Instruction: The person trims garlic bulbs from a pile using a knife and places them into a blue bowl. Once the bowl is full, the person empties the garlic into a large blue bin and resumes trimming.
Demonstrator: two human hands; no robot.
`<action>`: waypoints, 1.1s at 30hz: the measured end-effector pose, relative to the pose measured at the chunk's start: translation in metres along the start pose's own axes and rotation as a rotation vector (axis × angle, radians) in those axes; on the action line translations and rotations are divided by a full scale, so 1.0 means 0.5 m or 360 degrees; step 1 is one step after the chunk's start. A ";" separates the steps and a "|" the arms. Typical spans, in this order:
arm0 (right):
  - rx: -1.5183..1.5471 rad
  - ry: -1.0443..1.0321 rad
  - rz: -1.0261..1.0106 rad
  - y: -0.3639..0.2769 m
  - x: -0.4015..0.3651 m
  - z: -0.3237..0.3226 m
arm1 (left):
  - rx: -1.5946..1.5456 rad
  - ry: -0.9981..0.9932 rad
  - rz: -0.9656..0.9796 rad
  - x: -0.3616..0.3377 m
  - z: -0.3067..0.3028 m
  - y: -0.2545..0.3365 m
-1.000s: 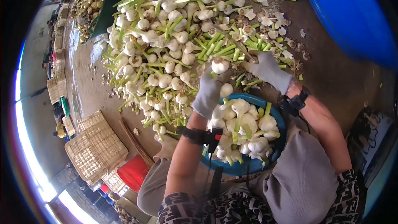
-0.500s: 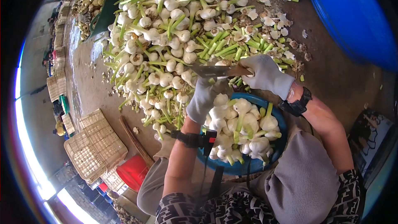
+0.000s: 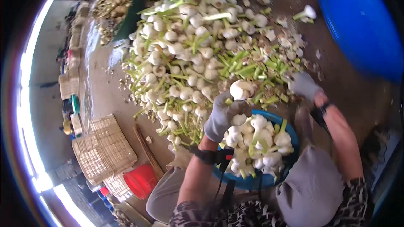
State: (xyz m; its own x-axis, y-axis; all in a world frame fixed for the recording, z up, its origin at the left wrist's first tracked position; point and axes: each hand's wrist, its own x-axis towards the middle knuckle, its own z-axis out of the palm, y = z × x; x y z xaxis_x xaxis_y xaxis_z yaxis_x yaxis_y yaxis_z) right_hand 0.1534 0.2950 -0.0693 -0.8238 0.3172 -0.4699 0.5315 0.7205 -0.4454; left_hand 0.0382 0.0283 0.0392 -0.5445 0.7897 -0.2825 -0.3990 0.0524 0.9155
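My gloved left hand grips a white garlic bulb and holds it up over the near edge of the garlic pile. My gloved right hand is closed and blurred, off to the right above cut green stems; the knife it carries is hard to make out. A blue basin sits on my lap under both hands, full of trimmed garlic bulbs.
A large blue barrel stands at the upper right. Woven baskets and a red bucket lie on the floor to the left. Garlic skins and cut roots are scattered beside the pile.
The knife was across the bulb half a second ago. My right hand has swung away to the right, and my left hand still holds up a bulb. The view has shifted down.
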 end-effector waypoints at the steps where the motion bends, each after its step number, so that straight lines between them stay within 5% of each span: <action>1: 0.0061 0.0020 0.0118 0.019 0.006 0.005 | -0.0063 0.0037 0.0072 -0.007 -0.007 0.007; 4: 0.0292 0.0086 0.0406 0.051 -0.021 0.038 | -0.0024 0.0486 -0.0605 0.035 -0.060 -0.050; 6: 0.0425 0.0093 0.0460 0.048 -0.021 0.041 | -0.0603 0.0658 -0.0221 0.125 -0.075 0.037; 8: 0.0525 0.0037 0.0467 0.038 -0.036 0.051 | -0.0515 -0.0235 -0.0018 0.256 -0.198 0.199; 10: 0.0556 0.0097 0.0463 0.052 -0.028 0.090 | 0.1380 0.0083 0.0722 0.298 -0.085 0.454; 12: 0.0539 0.0003 0.0509 0.023 -0.044 0.071 | -0.0170 0.0261 0.0554 0.390 -0.112 0.532; 13: 0.0593 0.0000 0.0533 0.021 -0.049 0.069 | 0.1207 0.0286 0.0810 0.404 -0.133 0.509; 15: 0.0682 -0.0033 0.0586 0.025 -0.061 0.079 | 0.3277 0.0285 0.0812 0.383 -0.181 0.419; 16: 0.0614 0.0045 0.0566 0.033 -0.059 0.091 | 0.2940 0.0715 0.0230 0.373 -0.179 0.327; 17: 0.0649 0.0025 0.0571 0.043 -0.057 0.100 | 0.3103 0.0576 -0.0299 0.353 -0.173 0.258; 19: 0.0698 -0.0021 0.0576 0.062 -0.050 0.105 | 0.2781 0.0623 -0.0714 0.340 -0.225 0.130; 20: 0.0649 -0.0027 0.0533 0.058 -0.055 0.088 | 0.2598 0.0734 -0.0368 0.308 -0.232 0.094; 23: 0.0685 -0.0002 0.0465 0.024 -0.065 0.028 | 0.1972 0.0924 -0.0267 0.273 -0.246 0.043; 24: 0.0798 0.0018 0.0447 0.017 -0.059 0.024 | 0.1375 0.1014 -0.0256 0.247 -0.197 0.039; 27: 0.0975 0.0015 0.0384 -0.023 -0.015 0.028 | 0.0885 0.0396 -0.0164 0.185 -0.160 -0.034; 29: 0.0924 -0.0081 0.0328 -0.067 0.005 0.025 | 0.0069 0.0396 -0.0369 0.155 -0.065 -0.047; 31: 0.0762 -0.0248 0.0268 -0.108 0.001 0.011 | 0.0195 0.0341 -0.0498 0.145 0.003 -0.059; 33: 0.0483 0.0038 0.0053 -0.128 -0.025 0.019 | 0.0221 0.0355 -0.0672 0.157 0.013 -0.081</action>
State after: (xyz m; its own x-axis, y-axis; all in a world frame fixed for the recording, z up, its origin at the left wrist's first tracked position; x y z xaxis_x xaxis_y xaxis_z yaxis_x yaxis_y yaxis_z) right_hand 0.1317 0.2390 -0.0424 -0.8074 0.3547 -0.4715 0.5900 0.4932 -0.6393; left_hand 0.0163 0.0921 -0.0182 -0.5071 0.5327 -0.6775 -0.5248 0.4327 0.7330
